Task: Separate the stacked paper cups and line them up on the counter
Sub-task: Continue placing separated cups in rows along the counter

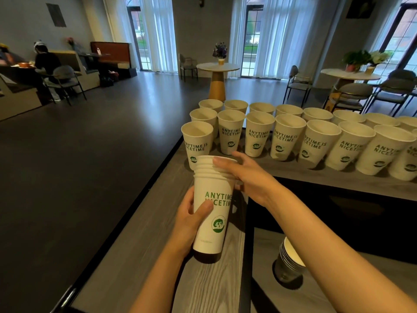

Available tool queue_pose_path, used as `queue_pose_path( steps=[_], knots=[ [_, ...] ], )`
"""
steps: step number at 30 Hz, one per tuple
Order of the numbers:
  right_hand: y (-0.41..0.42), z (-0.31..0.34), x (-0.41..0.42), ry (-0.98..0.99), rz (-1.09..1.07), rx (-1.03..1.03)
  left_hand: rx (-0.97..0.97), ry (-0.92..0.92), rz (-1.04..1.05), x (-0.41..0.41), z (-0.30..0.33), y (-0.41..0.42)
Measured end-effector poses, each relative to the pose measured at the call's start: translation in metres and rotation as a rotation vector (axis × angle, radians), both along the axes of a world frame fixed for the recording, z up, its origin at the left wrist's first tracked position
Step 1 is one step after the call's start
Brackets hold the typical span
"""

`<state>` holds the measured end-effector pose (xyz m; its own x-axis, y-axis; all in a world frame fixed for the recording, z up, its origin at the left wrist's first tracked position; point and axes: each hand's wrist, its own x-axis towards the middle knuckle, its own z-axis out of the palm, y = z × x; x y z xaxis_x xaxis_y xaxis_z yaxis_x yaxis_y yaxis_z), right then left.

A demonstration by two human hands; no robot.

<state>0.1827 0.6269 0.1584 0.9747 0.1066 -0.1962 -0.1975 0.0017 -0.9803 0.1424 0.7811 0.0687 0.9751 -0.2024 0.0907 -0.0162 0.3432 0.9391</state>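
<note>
Stacked paper cups [213,206] are being held upright just above the near counter [209,288] in the head view, the left hand [189,220] wrapping around the lower wall while the right hand [244,175] is pinching the top rims. Separated cups [286,136] are standing in rows on the far counter. To free one cleanly, the right fingers should be catching only the topmost rim and twisting gently as the left is anchoring the rest. Another stack [290,258] is lying on the lower shelf.

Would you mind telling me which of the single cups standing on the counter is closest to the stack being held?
The leftmost cup of the front row, directly behind the held stack; the other cups stand farther right or farther back.
</note>
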Motion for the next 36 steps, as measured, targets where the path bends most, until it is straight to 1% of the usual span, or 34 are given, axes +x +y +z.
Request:
queue_pose_path(
  steps=[2, 5, 8, 10, 13, 15, 19, 24, 26, 29, 33, 36],
  knots=[
    [-0.001, 0.004, 0.003, -0.012, -0.077, 0.039, 0.011, 0.006, 0.008, 0.000, 0.000, -0.002],
    [-0.005, 0.014, 0.009, -0.080, -0.211, 0.179, 0.024, 0.008, 0.014, 0.000, -0.001, -0.002],
    [-0.012, 0.025, 0.019, -0.244, -0.345, 0.360, -0.005, 0.026, 0.029, -0.003, -0.002, -0.001],
    [-0.018, 0.027, 0.028, -0.360, -0.453, 0.395, -0.031, 0.056, 0.052, -0.003, -0.002, 0.000],
    [-0.024, 0.018, 0.037, -0.510, -0.549, 0.242, -0.049, 0.086, 0.078, -0.003, -0.002, -0.001],
    [-0.023, 0.008, 0.040, -0.554, -0.526, 0.151, -0.054, 0.103, 0.089, -0.002, -0.002, 0.000],
    [-0.017, -0.023, 0.051, -0.560, -0.439, -0.030, -0.043, 0.121, 0.080, -0.003, -0.006, 0.001],
    [-0.016, -0.050, 0.058, -0.562, -0.402, -0.098, -0.029, 0.124, 0.059, 0.000, -0.007, 0.003],
    [-0.016, -0.063, 0.059, -0.540, -0.353, -0.161, -0.026, 0.122, 0.051, -0.001, -0.007, 0.003],
    [-0.014, -0.085, 0.061, -0.420, -0.354, -0.264, -0.024, 0.128, 0.044, -0.001, -0.006, 0.003],
    [-0.012, -0.099, 0.070, -0.346, -0.376, -0.300, -0.015, 0.136, 0.041, -0.001, -0.004, 0.003],
    [-0.011, -0.098, 0.081, -0.326, -0.343, -0.275, -0.033, 0.136, 0.047, 0.000, -0.006, 0.003]
  ],
)
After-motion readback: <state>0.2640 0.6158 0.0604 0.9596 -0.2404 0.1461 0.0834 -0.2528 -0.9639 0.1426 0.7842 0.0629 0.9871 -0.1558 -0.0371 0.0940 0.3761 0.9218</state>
